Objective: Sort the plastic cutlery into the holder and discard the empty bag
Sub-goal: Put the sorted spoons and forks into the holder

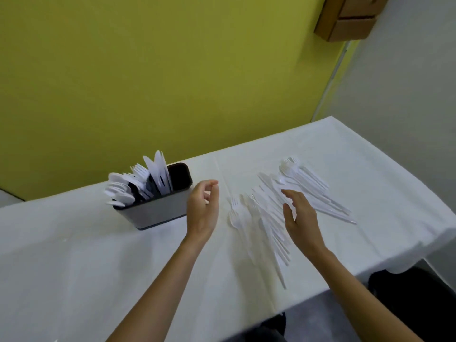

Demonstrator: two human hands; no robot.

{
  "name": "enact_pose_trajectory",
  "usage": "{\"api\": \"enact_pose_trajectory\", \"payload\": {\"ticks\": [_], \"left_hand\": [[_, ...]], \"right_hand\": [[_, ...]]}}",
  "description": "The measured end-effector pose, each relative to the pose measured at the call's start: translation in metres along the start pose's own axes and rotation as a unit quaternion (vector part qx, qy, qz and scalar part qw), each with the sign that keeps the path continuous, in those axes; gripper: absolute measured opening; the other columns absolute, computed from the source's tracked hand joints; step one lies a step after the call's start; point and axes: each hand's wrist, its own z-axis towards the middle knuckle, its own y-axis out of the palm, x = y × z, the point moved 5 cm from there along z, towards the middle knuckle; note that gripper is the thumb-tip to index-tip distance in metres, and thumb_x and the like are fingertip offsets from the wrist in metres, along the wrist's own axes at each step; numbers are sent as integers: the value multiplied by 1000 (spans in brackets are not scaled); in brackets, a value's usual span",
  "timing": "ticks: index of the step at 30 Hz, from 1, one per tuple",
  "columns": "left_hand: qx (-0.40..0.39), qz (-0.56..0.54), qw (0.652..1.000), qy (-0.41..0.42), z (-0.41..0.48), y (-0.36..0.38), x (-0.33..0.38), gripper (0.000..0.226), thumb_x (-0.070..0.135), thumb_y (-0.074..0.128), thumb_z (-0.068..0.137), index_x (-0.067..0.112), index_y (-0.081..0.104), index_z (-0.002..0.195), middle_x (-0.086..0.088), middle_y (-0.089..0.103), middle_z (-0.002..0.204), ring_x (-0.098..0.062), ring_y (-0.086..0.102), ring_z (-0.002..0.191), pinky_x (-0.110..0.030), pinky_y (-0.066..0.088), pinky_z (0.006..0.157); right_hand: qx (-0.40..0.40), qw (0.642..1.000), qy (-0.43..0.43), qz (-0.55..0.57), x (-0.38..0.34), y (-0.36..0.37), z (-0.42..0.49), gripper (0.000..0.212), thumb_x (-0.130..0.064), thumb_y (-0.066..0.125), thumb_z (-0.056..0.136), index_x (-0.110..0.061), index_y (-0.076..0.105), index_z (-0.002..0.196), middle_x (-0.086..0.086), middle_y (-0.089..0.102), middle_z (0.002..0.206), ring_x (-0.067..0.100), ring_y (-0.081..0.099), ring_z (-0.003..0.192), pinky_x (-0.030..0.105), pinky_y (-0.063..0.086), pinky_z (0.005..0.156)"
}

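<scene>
While the grey holder (158,211) stands part-filled on the desk (98,255), loose white cutlery (265,219) lies right of it, handles toward the person, nearest the spread right hand (301,214); the empty, loosely curled left hand (202,209) hovers between.

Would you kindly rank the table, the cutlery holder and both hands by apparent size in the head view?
1. table
2. cutlery holder
3. left hand and right hand: these look alike, so I won't rank them.
</scene>
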Motion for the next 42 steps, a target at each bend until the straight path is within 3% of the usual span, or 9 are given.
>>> {"api": "enact_pose_trajectory", "payload": {"ticks": [3,6,9,15,22,27,31,35,42], "left_hand": [[-54,105,987,-106,-11,29,-43,18,21,53,92,14,61,106,-7,64,103,-14,56,83,-23,44,70],[-89,173,963,-185,-25,49,-71,31,29,58,89,10,58,113,-5,62,101,-21,58,91,-32,48,82],[-76,216,953,-197,-31,62,-79,37,37,63,86,12,56,112,-5,62,105,-23,59,96,-33,48,81],[-34,271,944,-184,-28,73,-70,39,38,69,82,11,55,107,-6,61,101,-23,57,92,-28,38,70],[11,196,951,-240,-29,69,-70,31,26,64,83,8,61,107,-5,61,99,-22,60,86,-28,46,73],[55,61,957,-278,-26,60,-75,22,17,68,81,10,60,99,-10,65,93,-23,65,69,-38,58,71],[68,12,959,-275,-19,62,-70,10,15,59,88,7,62,94,-7,63,77,-20,60,62,-23,50,51],[59,-3,964,-261,-8,70,-67,16,8,55,89,-1,65,80,-13,66,71,-22,65,59,-30,58,60],[52,35,968,-243,3,85,-68,7,5,70,80,2,64,79,-10,63,77,-23,63,61,-20,52,46]], "right_hand": [[-19,997,68,15,38,-13,-5,27,-7,50,95,-12,57,120,-3,59,116,13,58,105,30,48,90],[-50,994,95,-16,70,-22,-9,23,-10,50,95,-16,60,115,-5,63,110,7,57,92,18,46,78],[-86,991,95,-32,86,-24,-9,20,-13,53,94,-17,62,111,-5,64,104,7,58,85,12,42,72],[-175,982,54,-38,81,-1,6,18,-17,53,94,-19,62,109,-8,62,101,5,55,79,24,50,72],[-248,966,15,-76,47,41,30,23,-30,52,94,-22,58,115,-8,58,103,6,53,77,24,48,71],[-274,955,21,-115,46,56,35,18,-22,48,94,-16,58,108,-3,59,105,15,59,86,28,50,73],[-242,962,56,-112,49,50,37,11,-14,45,93,-12,56,95,0,60,91,18,58,75,30,49,65],[-219,970,86,-63,59,34,41,5,-12,43,93,-10,47,89,2,55,68,18,51,57,30,41,50],[-154,978,141,18,98,-7,49,4,-7,43,91,-9,44,88,4,49,69,15,42,58,31,37,52]]}}
